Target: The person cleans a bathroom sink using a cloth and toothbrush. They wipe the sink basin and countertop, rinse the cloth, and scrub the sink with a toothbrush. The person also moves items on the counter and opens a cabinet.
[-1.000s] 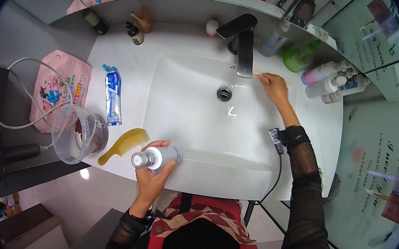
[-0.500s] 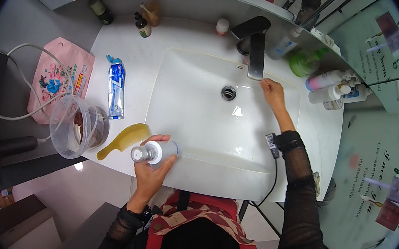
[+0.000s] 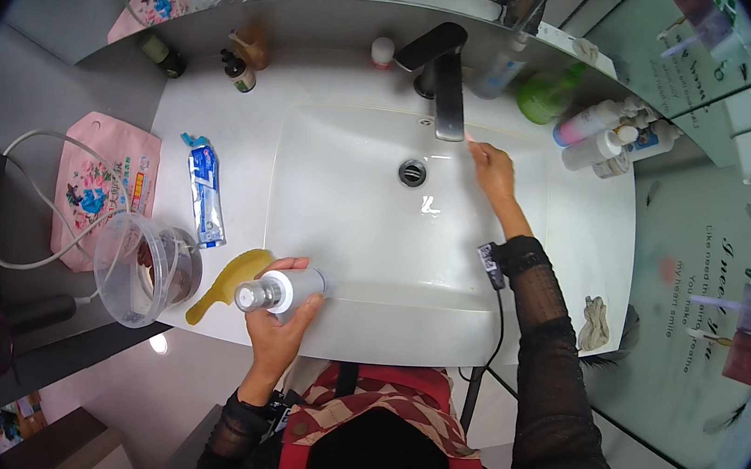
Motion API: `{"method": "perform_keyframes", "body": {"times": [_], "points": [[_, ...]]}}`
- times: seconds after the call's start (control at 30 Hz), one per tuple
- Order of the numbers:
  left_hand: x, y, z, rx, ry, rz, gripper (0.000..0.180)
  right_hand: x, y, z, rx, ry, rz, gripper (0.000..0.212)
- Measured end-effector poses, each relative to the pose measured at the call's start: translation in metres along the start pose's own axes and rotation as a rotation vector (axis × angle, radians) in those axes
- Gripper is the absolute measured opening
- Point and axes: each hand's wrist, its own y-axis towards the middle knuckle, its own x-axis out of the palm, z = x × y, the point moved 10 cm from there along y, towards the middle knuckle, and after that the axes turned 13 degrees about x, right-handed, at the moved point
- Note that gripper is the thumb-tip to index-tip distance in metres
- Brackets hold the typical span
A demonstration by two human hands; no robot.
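Observation:
My left hand [image 3: 278,328] is wrapped round a white bottle with a clear and silver top [image 3: 292,290], held tilted over the front edge of the counter. My right hand [image 3: 495,176] is at the far side of the white sink [image 3: 349,222], its fingers curled just right of the spout of the dark grey faucet [image 3: 450,108]. What those fingers hold, if anything, is hidden. Next to my left hand a yellow comb-shaped piece [image 3: 228,287] lies on the counter. The drain [image 3: 412,172] sits below the faucet.
Left on the counter are a blue and white tube [image 3: 205,195], a clear plastic tub [image 3: 132,266] and a pink pouch [image 3: 104,192]. Several pump bottles [image 3: 592,150] and a green bottle [image 3: 542,100] stand at the back right. A crumpled cloth [image 3: 595,323] lies near the right edge.
The view has shifted slightly, so the sink and faucet appear farther left. My right hand has moved a little to the right of the spout. My left hand still holds the bottle.

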Motion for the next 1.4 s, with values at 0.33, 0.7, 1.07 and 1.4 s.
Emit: {"method": "perform_keyframes", "body": {"times": [0.33, 0.7, 1.07, 1.4], "points": [[0.029, 0.000, -0.003, -0.038, 0.028, -0.121, 0.042, -0.013, 0.010, -0.002, 0.216, -0.012, -0.018, 0.041], [0.050, -0.005, 0.005, -0.020, 0.027, -0.131, 0.047, -0.023, 0.031, -0.033, 0.151, -0.124, -0.035, 0.043], [0.070, -0.007, 0.013, 0.013, 0.036, -0.137, 0.047, -0.067, 0.018, 0.050, 0.260, -0.187, -0.087, 0.041], [0.079, -0.007, 0.009, -0.003, 0.013, -0.115, 0.047, -0.024, 0.017, 0.024, 0.195, -0.165, -0.224, 0.046]]}}
